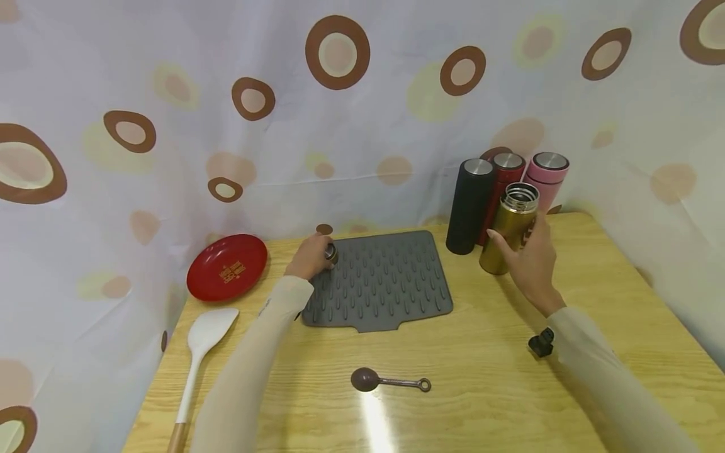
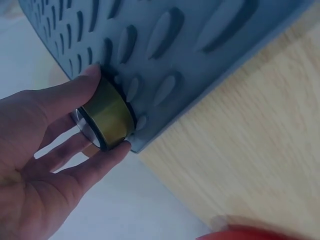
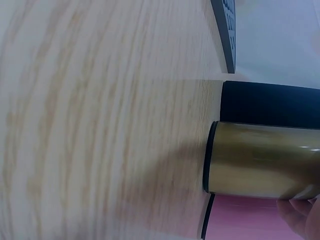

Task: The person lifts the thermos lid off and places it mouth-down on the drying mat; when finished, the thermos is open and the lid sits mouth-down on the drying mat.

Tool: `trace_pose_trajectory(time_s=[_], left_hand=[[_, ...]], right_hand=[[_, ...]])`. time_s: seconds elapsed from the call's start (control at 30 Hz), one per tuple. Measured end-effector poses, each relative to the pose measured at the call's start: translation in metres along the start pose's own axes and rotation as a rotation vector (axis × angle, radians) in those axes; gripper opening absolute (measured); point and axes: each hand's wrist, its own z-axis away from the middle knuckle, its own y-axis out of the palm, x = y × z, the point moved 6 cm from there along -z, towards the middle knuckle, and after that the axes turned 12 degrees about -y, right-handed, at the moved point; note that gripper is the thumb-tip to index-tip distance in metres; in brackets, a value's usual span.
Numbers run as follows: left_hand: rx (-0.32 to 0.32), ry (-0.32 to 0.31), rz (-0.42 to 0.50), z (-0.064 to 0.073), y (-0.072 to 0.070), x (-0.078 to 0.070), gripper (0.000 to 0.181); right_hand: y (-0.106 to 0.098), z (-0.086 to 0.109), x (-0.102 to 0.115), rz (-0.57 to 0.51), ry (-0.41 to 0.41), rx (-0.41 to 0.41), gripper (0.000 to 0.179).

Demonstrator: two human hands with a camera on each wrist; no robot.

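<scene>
My head view looking forward and down over the table (image 1: 481, 390), both wrist views close, tilted, all sharing the grey mat (image 1: 385, 270)

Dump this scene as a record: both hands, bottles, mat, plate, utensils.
left hand: grips gold lid at the far left corner of grey mat
right hand: holds gold bottle, upright, mouth uncovered
other bottles: black bottle, red bottle, pink bottle; lids on, clustered beside and behind gold bottle
plate: red plate, left of mat
utensils: white spatula, left side of table; brown spoon, in front of mat
</scene>
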Motion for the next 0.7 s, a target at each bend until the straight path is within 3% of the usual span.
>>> trace_pose_trajectory(time_s=[0.13,0.33,0.7], left_hand=[[0.047,0.032,-0.022,-0.004,-0.004,-0.005,0.048],[0.137,0.024,-0.027,-0.006,-0.011,0.0,0.055],[0.102,0.04,0.002,0.0,-0.012,-0.001,0.053]], right_hand=[[-0.003,-0.003,0.0,0.009,0.014,-0.003,0.074],[-0.001,-0.004,0.002,-0.016,0.037,0.016,0.076],[-0.003,-0.004,0.006,-0.194,0.086,0.11,0.083]])
